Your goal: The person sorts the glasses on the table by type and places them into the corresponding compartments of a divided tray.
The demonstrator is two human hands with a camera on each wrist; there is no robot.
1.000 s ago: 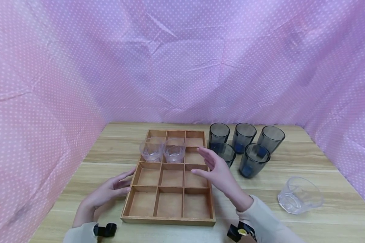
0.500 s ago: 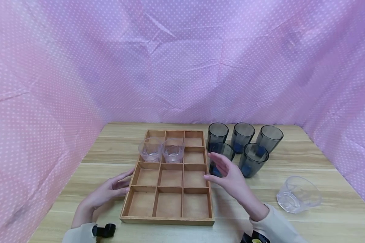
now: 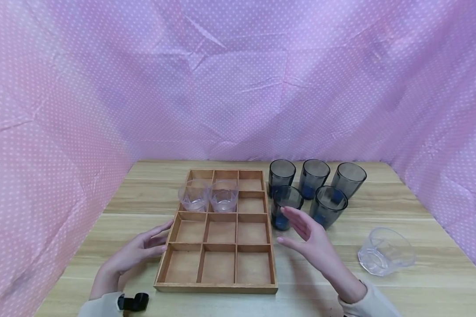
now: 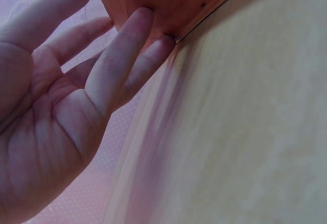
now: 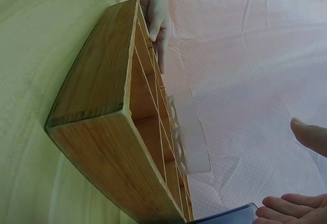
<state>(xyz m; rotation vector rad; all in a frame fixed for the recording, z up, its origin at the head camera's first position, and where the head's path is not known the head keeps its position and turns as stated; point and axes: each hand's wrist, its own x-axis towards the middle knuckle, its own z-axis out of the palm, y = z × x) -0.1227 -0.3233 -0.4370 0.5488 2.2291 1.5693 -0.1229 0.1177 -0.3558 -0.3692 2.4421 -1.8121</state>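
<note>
A wooden compartment tray (image 3: 216, 288) lies in the middle of the table. My left hand (image 3: 136, 251) touches its left side with extended fingertips, and the left wrist view shows those fingers (image 4: 120, 60) against the wooden wall. Two clear cups stand side by side in the tray's second row from the back, a left cup (image 3: 194, 200) and a middle cup (image 3: 224, 200). To the right of the tray my right hand (image 3: 315, 244) holds nothing, thumb and fingers spread apart. Its fingertips overlap the nearest dark glass (image 3: 285, 200) in the head view.
Several dark tinted glasses stand behind and beside the right hand, among them a front right glass (image 3: 328, 202) and a back right glass (image 3: 350, 176). A third clear cup (image 3: 384, 253) sits at the table's right. A pink dotted curtain (image 3: 238, 88) surrounds the table.
My right hand has moved from above the tray's right column rightward and toward me, off the tray. The left hand stays at the tray's left side.
</note>
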